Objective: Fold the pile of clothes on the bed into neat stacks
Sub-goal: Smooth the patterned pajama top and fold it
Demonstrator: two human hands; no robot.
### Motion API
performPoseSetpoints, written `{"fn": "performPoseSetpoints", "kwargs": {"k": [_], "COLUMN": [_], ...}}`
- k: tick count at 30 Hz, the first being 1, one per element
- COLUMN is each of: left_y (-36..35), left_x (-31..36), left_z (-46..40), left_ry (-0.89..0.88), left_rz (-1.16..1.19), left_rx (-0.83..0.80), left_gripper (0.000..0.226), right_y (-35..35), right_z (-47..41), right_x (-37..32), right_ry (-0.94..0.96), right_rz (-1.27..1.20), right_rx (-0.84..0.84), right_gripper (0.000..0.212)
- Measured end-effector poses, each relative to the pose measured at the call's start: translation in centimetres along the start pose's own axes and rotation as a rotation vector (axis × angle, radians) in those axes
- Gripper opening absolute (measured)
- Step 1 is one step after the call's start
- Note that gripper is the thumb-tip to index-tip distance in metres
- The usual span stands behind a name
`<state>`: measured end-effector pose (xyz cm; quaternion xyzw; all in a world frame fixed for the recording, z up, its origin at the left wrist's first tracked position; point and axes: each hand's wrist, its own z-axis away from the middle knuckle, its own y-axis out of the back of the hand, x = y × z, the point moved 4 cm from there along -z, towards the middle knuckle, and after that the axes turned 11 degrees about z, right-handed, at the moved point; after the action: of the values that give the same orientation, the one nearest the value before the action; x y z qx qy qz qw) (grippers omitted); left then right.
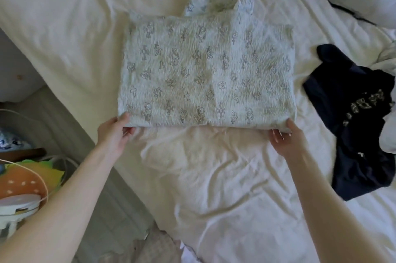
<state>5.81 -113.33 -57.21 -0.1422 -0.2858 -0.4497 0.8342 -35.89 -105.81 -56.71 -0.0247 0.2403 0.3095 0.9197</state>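
I log two hands: left hand (115,132) and right hand (287,139) each pinch a near corner of one patterned white garment (205,70), folded flat mid-bed (214,177). One dark garment (353,125) lies crumpled right of it.

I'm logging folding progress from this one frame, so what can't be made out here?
- Head view: fingers of the left hand and right hand curl under the patterned garment; its underside and fold layers are hidden.
- Print on the dark garment: crumpled, unreadable.
- White clothing at the right edge: cut off.
- Bedside items at lower left: cut by the frame and the left forearm.
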Motion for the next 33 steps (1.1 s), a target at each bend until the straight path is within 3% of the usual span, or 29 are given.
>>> {"fn": "performPoseSetpoints", "kwargs": {"k": [3, 8, 13, 16, 19, 22, 24, 26, 29, 33], "left_y": [1.0, 5.0, 9.6, 11.2, 11.1, 10.4, 9.9, 9.1, 7.0, 1.1], "left_x": [0.9, 1.0, -1.2, -3.0, -3.5, -3.1, -2.7, -2.1, -0.9, 0.2], "left_z": [1.7, 6.1, 8.8, 8.7, 8.3, 8.5, 9.2, 10.4, 12.9, 17.4], "left_ry": [-0.007, -0.005, 0.043, 0.074, 0.042, -0.079, -0.152, -0.221, -0.364, -0.615], "left_rz": [0.065, 0.059, -0.039, -0.118, -0.148, -0.277, -0.353, -0.415, -0.485, -0.593], "left_rx": [-0.006, 0.039, 0.095, 0.126, 0.149, 0.132, 0.113, 0.085, -0.003, -0.181], "left_gripper": [0.009, 0.008, 0.007, 0.009, 0.012, 0.016, 0.016, 0.016, 0.013, 0.009], "right_y": [0.9, 4.2, 8.5, 9.8, 8.2, 3.1, -0.6, -3.0, -4.3, -3.6], "right_z": [1.4, 5.8, 7.9, 7.8, 8.9, 11.8, 13.3, 13.4, 12.3, 12.2], "right_x": [-0.3, 1.1, 5.1, 7.0, 7.0, 9.3, 13.0, 16.4, 17.8, 14.6], "right_ry": [0.054, 0.079, 0.051, 0.114, 0.451, 1.061, 1.247, 1.21, 1.069, 0.721], "right_rz": [-0.005, 0.038, 0.196, 0.496, 1.005, 1.311, 1.55, 1.758, 1.847, 1.392], "right_rx": [0.038, 0.087, 0.193, 0.379, 0.527, 0.263, -0.063, -0.302, -0.394, -0.453], "right_gripper": [0.019, 0.002, 0.012, 0.029, 0.036, 0.037, 0.044, 0.048, 0.047, 0.039]}}
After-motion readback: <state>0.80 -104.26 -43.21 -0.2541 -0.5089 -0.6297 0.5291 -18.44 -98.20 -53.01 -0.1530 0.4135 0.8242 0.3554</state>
